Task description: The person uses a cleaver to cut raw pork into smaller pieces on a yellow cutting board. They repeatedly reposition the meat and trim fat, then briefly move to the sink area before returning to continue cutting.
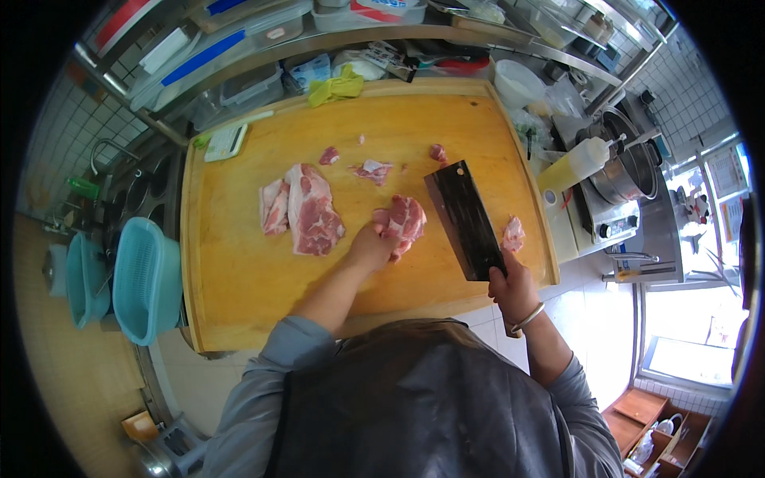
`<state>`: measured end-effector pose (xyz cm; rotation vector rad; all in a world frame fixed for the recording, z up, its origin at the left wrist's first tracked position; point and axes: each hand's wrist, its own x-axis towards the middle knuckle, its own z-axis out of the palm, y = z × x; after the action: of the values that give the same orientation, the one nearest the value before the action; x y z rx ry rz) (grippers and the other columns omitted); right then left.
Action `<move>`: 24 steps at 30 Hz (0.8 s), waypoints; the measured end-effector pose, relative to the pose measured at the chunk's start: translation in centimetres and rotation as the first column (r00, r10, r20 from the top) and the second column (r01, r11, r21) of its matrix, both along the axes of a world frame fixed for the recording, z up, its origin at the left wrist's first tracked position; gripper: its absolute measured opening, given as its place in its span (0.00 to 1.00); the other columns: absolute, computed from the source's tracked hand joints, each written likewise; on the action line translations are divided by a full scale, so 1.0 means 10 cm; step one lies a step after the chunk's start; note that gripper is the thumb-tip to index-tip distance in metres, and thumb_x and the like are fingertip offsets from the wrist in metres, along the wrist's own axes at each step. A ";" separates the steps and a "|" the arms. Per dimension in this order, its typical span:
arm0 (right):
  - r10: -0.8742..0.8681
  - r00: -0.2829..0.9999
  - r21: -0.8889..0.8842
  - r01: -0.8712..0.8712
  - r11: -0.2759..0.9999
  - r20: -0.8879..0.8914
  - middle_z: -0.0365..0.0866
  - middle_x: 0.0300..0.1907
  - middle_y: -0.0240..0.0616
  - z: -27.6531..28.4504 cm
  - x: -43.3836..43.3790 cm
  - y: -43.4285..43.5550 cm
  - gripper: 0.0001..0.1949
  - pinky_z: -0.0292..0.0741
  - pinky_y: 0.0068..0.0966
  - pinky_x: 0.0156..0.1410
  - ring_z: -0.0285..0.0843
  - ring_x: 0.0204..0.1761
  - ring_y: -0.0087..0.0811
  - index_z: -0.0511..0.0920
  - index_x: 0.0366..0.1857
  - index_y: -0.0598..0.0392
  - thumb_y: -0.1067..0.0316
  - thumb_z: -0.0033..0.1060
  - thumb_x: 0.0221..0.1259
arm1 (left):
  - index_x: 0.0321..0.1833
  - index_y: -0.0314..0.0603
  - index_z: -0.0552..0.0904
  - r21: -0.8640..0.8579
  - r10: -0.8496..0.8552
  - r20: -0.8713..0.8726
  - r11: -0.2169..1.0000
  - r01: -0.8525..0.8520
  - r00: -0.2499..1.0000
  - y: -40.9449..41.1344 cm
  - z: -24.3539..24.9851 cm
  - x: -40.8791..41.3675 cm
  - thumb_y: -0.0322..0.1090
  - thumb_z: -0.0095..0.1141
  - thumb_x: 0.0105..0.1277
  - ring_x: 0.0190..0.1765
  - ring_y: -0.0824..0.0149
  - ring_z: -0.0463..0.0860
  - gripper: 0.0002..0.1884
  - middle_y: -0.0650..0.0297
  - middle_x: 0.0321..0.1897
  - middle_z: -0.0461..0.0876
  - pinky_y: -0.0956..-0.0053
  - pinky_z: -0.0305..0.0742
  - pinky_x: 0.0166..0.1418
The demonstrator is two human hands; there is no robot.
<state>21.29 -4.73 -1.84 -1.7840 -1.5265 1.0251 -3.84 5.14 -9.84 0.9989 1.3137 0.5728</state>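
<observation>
My left hand [373,246] grips a piece of raw meat [407,220] near the middle of a wooden cutting board [239,305]. In my right hand [515,285] is the handle of a broad, dark-bladed cleaver [466,221], its blade pointing away from me and apart from the held meat. Left of my left hand lies a larger slab of raw meat with a fat layer [314,209], against a smaller slab [274,206]. Beyond the held piece is a trimmed scrap [375,172]. Small chunks [329,156] [438,152] lie farther back, and a pale scrap [513,233] sits right of the blade.
A white kitchen scale [226,143] and a yellow-green cloth [336,87] lie at the board's back. Turquoise plastic baskets [146,281] stand at left. A squeeze bottle of yellow liquid [574,163] and a steel pot [624,173] stand at right. A loaded metal shelf [382,34] overhangs the back.
</observation>
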 end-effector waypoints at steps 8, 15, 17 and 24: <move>-0.087 0.996 -0.100 0.090 0.991 0.032 0.76 0.19 0.47 -0.04 0.25 -0.10 0.14 0.74 0.34 0.31 0.79 0.21 0.39 0.71 0.51 0.61 0.71 0.49 0.62 | 0.40 0.43 0.82 0.644 0.115 -0.751 0.347 0.682 0.650 0.18 0.31 0.29 0.34 0.60 0.56 0.48 0.55 0.78 0.10 0.57 0.42 0.78 0.60 0.74 0.51; -0.056 0.998 -0.028 0.056 0.998 -0.002 0.74 0.17 0.35 -0.15 0.36 -0.11 0.10 0.72 0.25 0.25 0.73 0.18 0.24 0.73 0.46 0.59 0.71 0.47 0.64 | 0.43 0.43 0.86 -0.195 -0.232 -0.964 0.298 0.934 -0.127 0.61 0.16 0.99 0.30 0.55 0.57 0.46 0.53 0.84 0.12 0.55 0.45 0.84 0.64 0.80 0.46; -0.077 0.997 -0.040 0.076 0.996 -0.012 0.74 0.18 0.35 -0.17 0.44 -0.13 0.10 0.73 0.25 0.25 0.73 0.18 0.24 0.73 0.47 0.60 0.71 0.47 0.64 | 0.44 0.43 0.86 -0.332 -0.285 -0.923 0.259 0.907 -0.257 0.63 0.16 1.12 0.31 0.54 0.59 0.47 0.54 0.84 0.12 0.55 0.46 0.85 0.63 0.80 0.45; -0.132 0.989 -0.031 0.130 0.991 -0.066 0.73 0.19 0.33 -0.21 0.71 -0.25 0.15 0.73 0.23 0.26 0.73 0.20 0.23 0.72 0.54 0.59 0.72 0.47 0.64 | 0.40 0.40 0.86 -0.213 -0.470 -0.883 0.410 0.887 0.005 1.02 0.65 0.90 0.31 0.56 0.55 0.40 0.54 0.85 0.11 0.47 0.38 0.84 0.61 0.79 0.43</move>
<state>28.43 -7.18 -3.91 -1.8223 -1.3415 1.0346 5.13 15.35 -3.37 2.3854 1.2319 -0.6995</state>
